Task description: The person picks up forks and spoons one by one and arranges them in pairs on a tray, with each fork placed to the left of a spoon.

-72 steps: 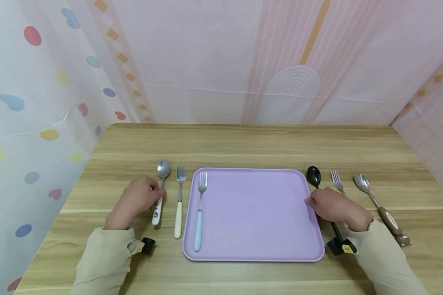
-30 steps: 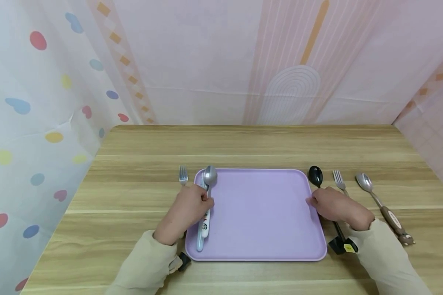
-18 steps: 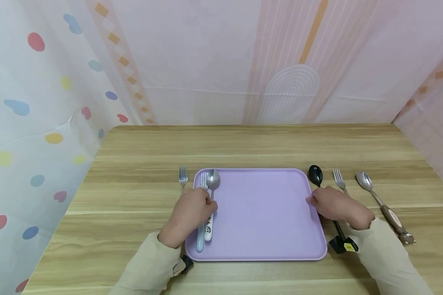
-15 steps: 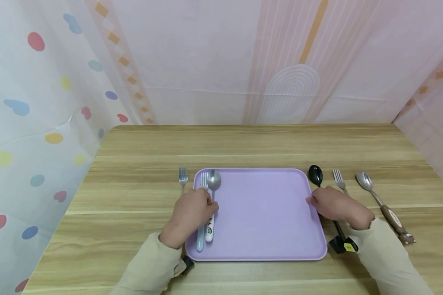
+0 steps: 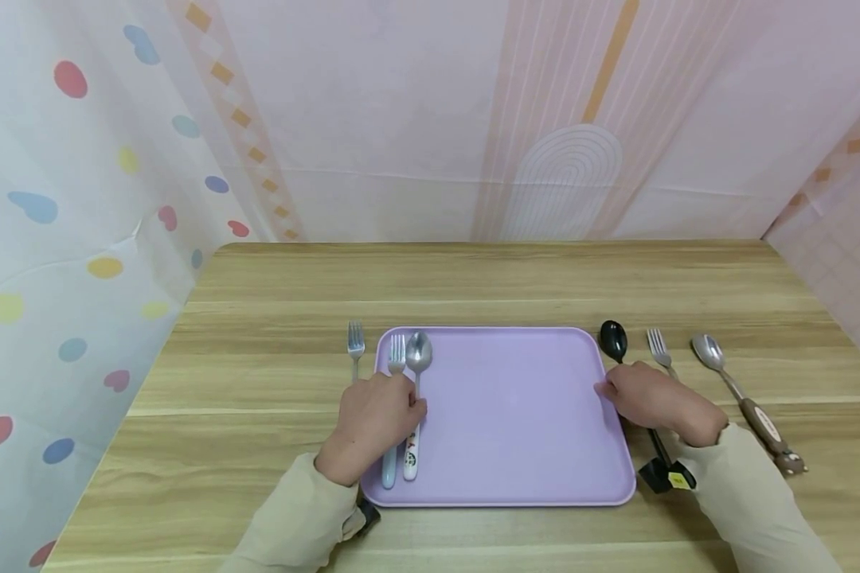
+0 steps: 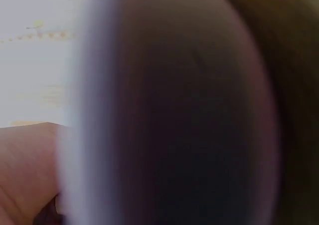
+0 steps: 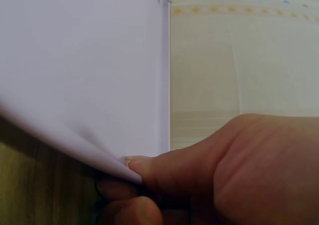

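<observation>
My left hand [image 5: 374, 415] is over the left end of the lilac tray [image 5: 516, 418], thumb and fingers pinching a metal spoon [image 5: 419, 352] at the top of its patterned white handle. The spoon lies lengthwise, bowl away from me, just right of a fork [image 5: 397, 356] with a light blue handle. My knuckles hide the middle of both. At the tray's right side, my right hand [image 5: 652, 398] grips the rim; in the right wrist view the thumb [image 7: 159, 169] presses on top with curled fingers below. A blurred pale shape fills most of the left wrist view.
Left of the tray lies another fork [image 5: 356, 342], its handle hidden by my left arm. Under and beside my right arm are a black spoon [image 5: 612, 341], a fork [image 5: 658, 348] and a brown-handled spoon [image 5: 758, 423]. A patterned curtain [image 5: 387, 119] hangs behind the table.
My left hand has carried the white-handled spoon from the table at the left onto the tray, then shifted it slightly right and towards me, beside the blue fork. My right hand stays on the rim.
</observation>
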Available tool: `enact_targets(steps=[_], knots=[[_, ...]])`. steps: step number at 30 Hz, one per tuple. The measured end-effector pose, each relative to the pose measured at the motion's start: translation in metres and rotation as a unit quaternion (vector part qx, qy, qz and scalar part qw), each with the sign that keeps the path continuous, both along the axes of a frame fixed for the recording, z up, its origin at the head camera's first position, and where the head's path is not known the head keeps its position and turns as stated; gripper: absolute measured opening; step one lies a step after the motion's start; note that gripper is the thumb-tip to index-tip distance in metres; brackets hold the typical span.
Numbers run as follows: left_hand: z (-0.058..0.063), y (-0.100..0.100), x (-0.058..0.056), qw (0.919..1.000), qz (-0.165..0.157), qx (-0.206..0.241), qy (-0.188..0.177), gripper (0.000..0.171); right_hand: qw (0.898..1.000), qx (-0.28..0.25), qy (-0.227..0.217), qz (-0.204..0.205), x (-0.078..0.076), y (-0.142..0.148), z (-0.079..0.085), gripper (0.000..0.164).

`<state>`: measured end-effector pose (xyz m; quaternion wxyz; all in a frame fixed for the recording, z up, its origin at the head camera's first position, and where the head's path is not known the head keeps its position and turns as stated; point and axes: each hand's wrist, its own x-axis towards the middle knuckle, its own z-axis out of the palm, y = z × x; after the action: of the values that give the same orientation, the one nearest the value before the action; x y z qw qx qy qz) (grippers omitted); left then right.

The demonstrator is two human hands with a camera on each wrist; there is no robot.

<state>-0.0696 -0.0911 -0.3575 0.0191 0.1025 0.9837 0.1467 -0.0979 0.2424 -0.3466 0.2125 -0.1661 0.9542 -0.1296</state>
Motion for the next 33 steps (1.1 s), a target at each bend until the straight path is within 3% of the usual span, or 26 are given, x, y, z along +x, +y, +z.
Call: enact_targets(steps=[13, 33], knots=[[0.0001, 0.0007, 0.0009, 0.9998, 0.012, 0.004, -0.018, 0.037, 1.000, 0.003, -0.008, -0.008, -0.0010, -0.0009, 0.0022, 0.024], [-0.0007, 0.0027, 0.0010, 0.9995, 0.007, 0.021, -0.021, 0.034, 1.000, 0.000, -0.010, -0.011, -0.0010, 0.0001, -0.0003, 0.023]])
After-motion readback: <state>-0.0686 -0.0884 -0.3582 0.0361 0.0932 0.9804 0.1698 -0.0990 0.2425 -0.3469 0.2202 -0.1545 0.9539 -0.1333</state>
